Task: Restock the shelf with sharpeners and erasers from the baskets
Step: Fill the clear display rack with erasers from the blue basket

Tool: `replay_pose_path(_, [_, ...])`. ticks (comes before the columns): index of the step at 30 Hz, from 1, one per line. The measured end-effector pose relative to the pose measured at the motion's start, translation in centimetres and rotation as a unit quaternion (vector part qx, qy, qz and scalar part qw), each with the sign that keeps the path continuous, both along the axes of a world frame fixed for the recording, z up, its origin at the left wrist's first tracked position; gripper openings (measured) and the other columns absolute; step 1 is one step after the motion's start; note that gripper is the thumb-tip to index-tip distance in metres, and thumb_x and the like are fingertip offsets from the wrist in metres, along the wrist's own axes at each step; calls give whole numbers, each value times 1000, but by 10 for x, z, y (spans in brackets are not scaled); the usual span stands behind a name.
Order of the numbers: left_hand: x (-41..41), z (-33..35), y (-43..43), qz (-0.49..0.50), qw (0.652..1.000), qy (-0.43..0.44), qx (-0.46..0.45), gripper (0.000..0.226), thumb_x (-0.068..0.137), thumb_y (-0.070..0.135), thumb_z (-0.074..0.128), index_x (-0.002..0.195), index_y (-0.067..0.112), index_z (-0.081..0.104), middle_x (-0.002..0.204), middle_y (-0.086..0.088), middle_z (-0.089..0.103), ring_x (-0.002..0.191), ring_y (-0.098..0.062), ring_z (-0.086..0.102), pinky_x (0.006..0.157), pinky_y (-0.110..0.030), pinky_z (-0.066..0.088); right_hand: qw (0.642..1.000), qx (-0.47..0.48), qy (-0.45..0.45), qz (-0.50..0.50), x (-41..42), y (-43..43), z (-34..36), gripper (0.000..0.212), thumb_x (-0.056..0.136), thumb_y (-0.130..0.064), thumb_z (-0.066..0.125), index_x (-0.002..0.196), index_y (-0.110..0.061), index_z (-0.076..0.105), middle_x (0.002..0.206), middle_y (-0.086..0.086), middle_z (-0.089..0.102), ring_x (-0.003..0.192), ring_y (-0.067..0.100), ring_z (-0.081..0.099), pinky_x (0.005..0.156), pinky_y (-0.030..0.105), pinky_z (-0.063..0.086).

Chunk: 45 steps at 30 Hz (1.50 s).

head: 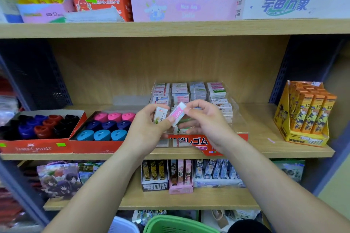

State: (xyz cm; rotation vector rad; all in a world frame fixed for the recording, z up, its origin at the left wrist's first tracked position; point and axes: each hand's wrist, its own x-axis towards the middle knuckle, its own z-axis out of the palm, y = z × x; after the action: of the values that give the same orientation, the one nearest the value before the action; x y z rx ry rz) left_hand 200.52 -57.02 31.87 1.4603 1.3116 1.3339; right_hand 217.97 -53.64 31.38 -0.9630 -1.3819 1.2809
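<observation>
While both hands are raised in front of the middle shelf (255, 117), each one holds an eraser. The left hand (147, 128) has its fingers curled round a white-and-green eraser (161, 115), which stands nearly upright in the grip. The right hand (208, 121) pinches the far end of a pink eraser (177, 114) between thumb and fingertips. That eraser is tilted, and its near end lies against the left thumb. The two erasers sit just beside each other, right above the clear tray (240, 119). This tray has a red label on its near face and stands at the middle of the shelf. Rows of wrapped erasers (180, 91) fill its far compartments.

To the left, touching side by side, stand two red boxes. The nearer-to-centre box (89, 145) holds pink, navy and teal sharpeners (108, 125). The left box (34, 147) holds black, blue and red sharpeners (37, 125). Far right on the same shelf stands an orange display box (306, 115), well apart from the tray. Near the bottom edge, below the arms, the rim of a green basket (170, 221) shows, with a pale basket (123, 225) just to its left.
</observation>
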Motion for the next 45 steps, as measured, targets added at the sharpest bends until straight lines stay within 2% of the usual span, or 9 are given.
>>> replay_pose_path(7, [-21,-5,4,42,998,45,-29,28,103,6,54,122,26,57,106,4,70,87,-14,70,75,-36,62,997,5,-55,-48,28,12,-6,13,100,-15,61,106,-19,72,95,8,66,59,13,55,45,24,42])
replay_pose_path(13, [-27,-8,16,44,993,108,5,37,102,3,52,125,30,63,100,3,73,90,-13,72,88,-38,61,991,-2,-51,-122,54,48,7,22,99,1,55,111,-8,71,112,13,68,83,21,74,78,29,61])
replay_pose_path(18, [-23,-12,35,66,984,163,35,30,97,13,67,122,28,62,115,3,68,99,-24,69,91,-45,59,970,33,-144,-195,59,78,11,18,98,-2,59,99,-16,70,106,12,70,77,20,76,73,32,63])
replay_pose_path(23, [-15,-18,51,88,968,217,89,25,95,22,70,116,34,63,113,11,70,85,-8,67,85,-41,59,918,103,-322,-206,57,106,9,6,90,-15,72,91,-21,72,77,-1,71,68,11,64,69,31,51])
replay_pose_path(28, [-20,-35,60,71,986,134,67,26,93,15,73,107,34,62,104,16,70,97,-5,68,89,-34,59,890,142,-409,-147,56,120,-3,10,95,-15,66,92,-22,73,90,-10,70,88,9,64,75,21,47])
replay_pose_path(33, [-23,-37,62,59,990,107,65,24,92,13,74,109,27,65,101,17,71,91,-9,70,76,-15,56,852,167,-474,-147,58,124,-14,12,95,-25,67,101,-26,77,108,-9,72,99,11,66,89,35,54])
replay_pose_path(38, [-24,-25,52,35,997,21,59,23,90,6,74,109,17,69,102,2,77,84,-11,75,74,-22,59,867,243,-386,-202,40,90,-3,10,93,-23,68,94,-31,74,96,-16,67,79,-4,59,67,13,40])
replay_pose_path(41, [-21,-22,43,30,996,39,80,22,88,8,77,106,20,71,103,7,76,89,-11,73,77,-26,59,944,201,-251,-68,13,56,4,13,94,-22,68,104,-28,75,91,-13,72,78,1,65,72,15,49])
replay_pose_path(45, [-17,-16,33,14,994,45,94,25,87,8,78,108,20,73,103,10,76,94,-1,71,84,-21,58,969,167,-181,22,-7,35,1,19,96,-15,67,109,-27,73,92,-3,74,79,14,70,67,18,50])
